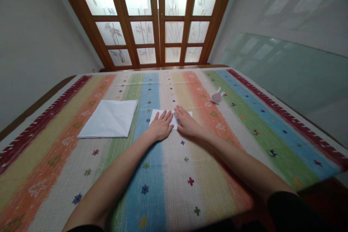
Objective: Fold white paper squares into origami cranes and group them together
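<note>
A small folded white paper [155, 115] lies on the striped tablecloth [168, 174] near the middle of the table. My left hand [161, 127] rests flat on its left part, fingers stretched out and together. My right hand [187, 122] lies flat on its right part, fingers extended toward the far side. Both palms press down on the sheet, and most of the paper is hidden under them.
A stack of creased white paper sheets [110, 119] lies to the left of my hands. A small folded paper figure [216, 97] sits at the far right on an orange stripe. Wooden doors with frosted glass [154, 18] stand behind the table.
</note>
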### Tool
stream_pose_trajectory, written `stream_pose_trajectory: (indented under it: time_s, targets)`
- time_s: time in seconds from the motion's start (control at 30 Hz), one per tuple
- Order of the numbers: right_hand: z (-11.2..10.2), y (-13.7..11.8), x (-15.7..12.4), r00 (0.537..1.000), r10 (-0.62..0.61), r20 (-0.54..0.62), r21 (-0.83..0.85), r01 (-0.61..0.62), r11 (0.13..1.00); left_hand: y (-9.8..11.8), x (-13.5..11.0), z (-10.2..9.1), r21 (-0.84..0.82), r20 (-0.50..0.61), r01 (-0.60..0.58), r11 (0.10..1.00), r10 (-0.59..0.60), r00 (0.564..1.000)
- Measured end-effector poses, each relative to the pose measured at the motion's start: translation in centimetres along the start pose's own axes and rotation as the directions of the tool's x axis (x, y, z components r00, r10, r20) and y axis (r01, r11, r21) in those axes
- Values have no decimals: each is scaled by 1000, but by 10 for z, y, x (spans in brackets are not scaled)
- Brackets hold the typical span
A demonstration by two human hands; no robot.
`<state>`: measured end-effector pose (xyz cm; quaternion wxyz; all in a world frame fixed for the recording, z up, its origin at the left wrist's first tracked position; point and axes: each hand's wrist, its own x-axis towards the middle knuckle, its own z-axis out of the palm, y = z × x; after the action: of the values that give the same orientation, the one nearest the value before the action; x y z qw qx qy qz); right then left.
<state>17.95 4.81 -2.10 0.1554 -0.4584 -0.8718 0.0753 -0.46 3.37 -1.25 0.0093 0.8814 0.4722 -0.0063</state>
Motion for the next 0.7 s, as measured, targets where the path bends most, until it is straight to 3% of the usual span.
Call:
stream_pose_trajectory:
  time_s: [0.1, 0.2, 0.33, 0.5, 0.7]
  targets:
    - [12, 1, 14, 986, -125, 112, 38, 122, 992, -3, 4, 6, -11, 9, 5, 1000, -5, 1000]
    - [16, 4, 16, 978, -159, 134, -20, 163, 986, -11, 2, 8, -11, -9, -15, 1000, 14, 1000]
    - [10, 5, 8, 975, -145, 167, -107, 164, 981, -22, 1, 8, -19, -27, -31, 999, 30, 999]
    - [2, 6, -2, 980, -88, 178, -185, 121, 975, -33, 0, 6, -25, -8, 29, 999, -29, 1000]
    - [-1, 27, -24, 987, -20, 160, -225, 56, 973, -39, -6, 2, -10, 22, 122, 993, -121, 992]
